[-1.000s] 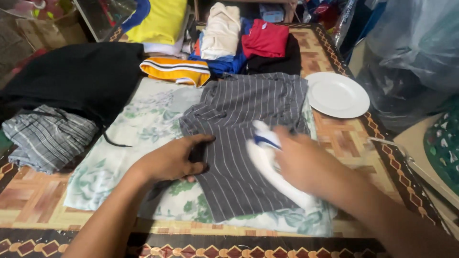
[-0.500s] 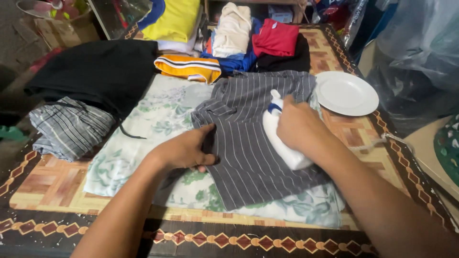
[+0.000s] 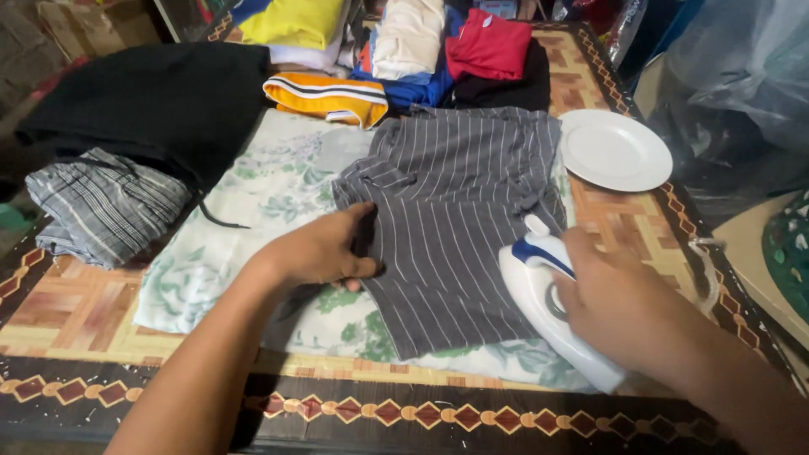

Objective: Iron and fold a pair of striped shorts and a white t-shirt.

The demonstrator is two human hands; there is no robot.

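Note:
A grey pinstriped garment [image 3: 455,202] lies spread on a floral cloth [image 3: 253,211] over the table. My left hand [image 3: 324,248] presses down on the garment's left edge, fingers pinching the fabric. A white clothes iron with a blue trim [image 3: 548,307] rests on the garment's lower right corner. My right hand [image 3: 619,303] grips its handle.
A white plate [image 3: 615,150] sits at the right of the patterned table [image 3: 76,312]. Folded clothes are stacked at the back: orange striped [image 3: 329,97], red [image 3: 489,46], cream [image 3: 409,34], yellow [image 3: 291,21]. A black garment [image 3: 160,105] and grey checked cloth [image 3: 105,206] lie left.
My right hand has drawn the iron from the middle of the garment toward its near right corner. The left hand has stayed holding the left edge.

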